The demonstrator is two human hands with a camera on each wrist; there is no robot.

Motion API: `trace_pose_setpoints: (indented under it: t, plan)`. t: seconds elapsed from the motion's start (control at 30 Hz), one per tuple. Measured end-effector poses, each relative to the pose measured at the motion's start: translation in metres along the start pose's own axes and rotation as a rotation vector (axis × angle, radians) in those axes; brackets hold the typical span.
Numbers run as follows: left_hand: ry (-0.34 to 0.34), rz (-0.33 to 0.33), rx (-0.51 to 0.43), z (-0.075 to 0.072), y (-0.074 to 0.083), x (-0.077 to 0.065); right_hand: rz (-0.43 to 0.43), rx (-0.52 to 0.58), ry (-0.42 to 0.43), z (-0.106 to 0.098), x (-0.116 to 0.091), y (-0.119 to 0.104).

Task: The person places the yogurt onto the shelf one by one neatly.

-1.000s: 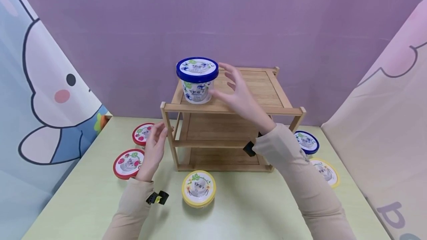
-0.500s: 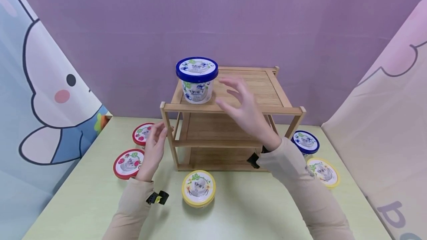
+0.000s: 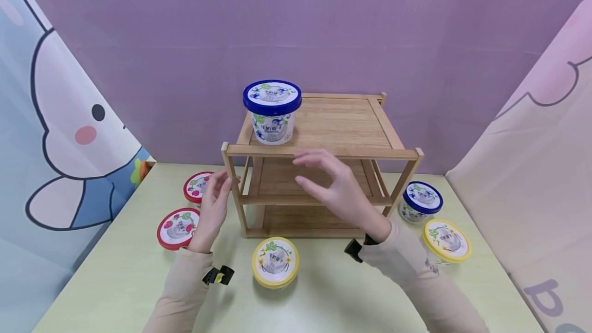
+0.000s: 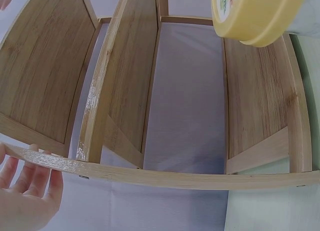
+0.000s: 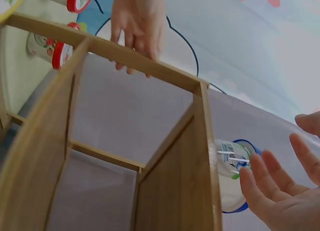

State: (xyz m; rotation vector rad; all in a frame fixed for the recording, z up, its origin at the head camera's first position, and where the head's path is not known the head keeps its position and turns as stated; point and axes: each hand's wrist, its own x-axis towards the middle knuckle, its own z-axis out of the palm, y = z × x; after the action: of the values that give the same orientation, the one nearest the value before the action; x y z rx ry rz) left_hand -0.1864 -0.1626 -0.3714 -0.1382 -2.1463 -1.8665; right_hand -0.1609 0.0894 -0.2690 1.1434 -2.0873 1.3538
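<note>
A blue-lidded tub (image 3: 273, 112) with blueberry artwork stands upright on top of a three-tier wooden rack (image 3: 344, 119), near its front left corner. The person's right hand (image 3: 339, 186) is in front of the rack, apart from the tub, its grip wide — thumb and curved fingers well separated. The left hand (image 3: 214, 209) holds the rack's left front post (image 3: 239, 209). On the table (image 3: 333, 292), a yellow-lidded tub (image 3: 275, 262) sits in front, two red-lidded tubs (image 3: 178, 227) at left — a second blue-lidded tub (image 3: 422, 197) and second yellow-lidded tub (image 3: 446, 240) at right.
</note>
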Motion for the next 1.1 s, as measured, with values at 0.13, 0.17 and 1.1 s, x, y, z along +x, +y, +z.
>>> trace_pose_setpoints:
  t: [0.13,0.17,1.1]
  plan:
    - [-0.001,0.003,-0.009,0.0,0.0,0.0,-0.005,0.015,-0.034,0.006,-0.013,0.004]
    - [-0.002,0.004,-0.008,0.0,0.0,0.0,-0.007,0.018,-0.041,0.008,-0.015,0.005]
    - [0.002,-0.001,0.003,0.0,-0.001,0.0,0.263,0.055,-0.182,0.058,-0.079,0.046]
